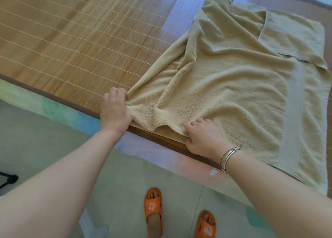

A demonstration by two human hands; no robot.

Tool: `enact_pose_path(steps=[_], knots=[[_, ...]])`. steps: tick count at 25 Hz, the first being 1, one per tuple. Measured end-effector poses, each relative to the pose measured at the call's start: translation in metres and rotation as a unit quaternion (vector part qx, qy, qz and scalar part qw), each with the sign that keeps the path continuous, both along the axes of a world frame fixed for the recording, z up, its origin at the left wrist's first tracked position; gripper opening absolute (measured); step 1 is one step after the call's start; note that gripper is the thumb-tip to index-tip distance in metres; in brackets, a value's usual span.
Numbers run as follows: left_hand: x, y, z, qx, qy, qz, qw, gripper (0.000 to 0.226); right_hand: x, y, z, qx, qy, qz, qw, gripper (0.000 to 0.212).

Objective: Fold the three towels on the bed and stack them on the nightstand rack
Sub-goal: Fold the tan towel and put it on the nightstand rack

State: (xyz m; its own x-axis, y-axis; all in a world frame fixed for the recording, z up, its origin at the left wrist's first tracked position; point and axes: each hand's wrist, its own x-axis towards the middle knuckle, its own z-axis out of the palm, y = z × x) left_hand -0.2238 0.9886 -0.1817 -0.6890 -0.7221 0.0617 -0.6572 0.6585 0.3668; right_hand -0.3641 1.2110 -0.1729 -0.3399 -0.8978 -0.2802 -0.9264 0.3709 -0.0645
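Note:
A large beige towel (233, 79) lies rumpled across the right half of the bed, over a bamboo mat (71, 40). Its far right corner is turned over on itself. My left hand (115, 110) pinches the towel's near left corner at the bed's front edge. My right hand (203, 137), with metal bangles on the wrist, grips the towel's near edge a little to the right. Only this one towel is in view; the nightstand rack is out of sight.
The bed's dark front rail (53, 97) runs diagonally from the left to the lower right. Below it is pale floor tile (45, 148), with my feet in orange slippers (152, 205). A dark object (9, 179) pokes in at the left edge.

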Motion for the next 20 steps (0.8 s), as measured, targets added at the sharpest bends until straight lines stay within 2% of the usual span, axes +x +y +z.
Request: enact_pose_path(steps=[2, 4, 6, 10, 12, 14, 16, 20], knots=[[0.003, 0.008, -0.005, -0.032, -0.057, -0.181, 0.981, 0.032, 0.004, -0.002, -0.01, -0.015, 0.031, -0.006, 0.999, 0.022], [0.005, 0.007, -0.008, -0.023, -0.125, -0.209, 0.97, 0.032, 0.007, -0.006, -0.016, -0.032, 0.043, -0.007, 0.999, 0.023], [0.001, 0.002, -0.005, 0.001, -0.107, -0.183, 0.977, 0.021, 0.01, -0.01, -0.018, -0.041, 0.041, -0.007, 0.998, 0.022], [-0.002, -0.006, 0.01, 0.025, 0.036, -0.133, 0.99, 0.009, 0.009, -0.019, -0.013, -0.035, 0.015, -0.027, 0.999, 0.019], [0.01, -0.014, 0.014, 0.093, 0.114, -0.062, 0.987, 0.013, 0.01, -0.023, -0.009, -0.011, -0.004, -0.046, 0.999, 0.02], [0.024, -0.029, 0.012, 0.127, 0.177, 0.052, 0.975, 0.015, 0.012, -0.027, -0.008, 0.004, -0.021, -0.064, 0.998, 0.022], [0.03, -0.036, 0.008, 0.112, 0.155, 0.133, 0.973, 0.017, 0.014, -0.031, -0.007, 0.006, -0.023, -0.068, 0.997, 0.027], [0.017, -0.028, -0.002, 0.181, 0.03, 0.113, 0.977, 0.03, 0.015, -0.033, -0.006, 0.027, -0.016, -0.047, 0.998, 0.037]])
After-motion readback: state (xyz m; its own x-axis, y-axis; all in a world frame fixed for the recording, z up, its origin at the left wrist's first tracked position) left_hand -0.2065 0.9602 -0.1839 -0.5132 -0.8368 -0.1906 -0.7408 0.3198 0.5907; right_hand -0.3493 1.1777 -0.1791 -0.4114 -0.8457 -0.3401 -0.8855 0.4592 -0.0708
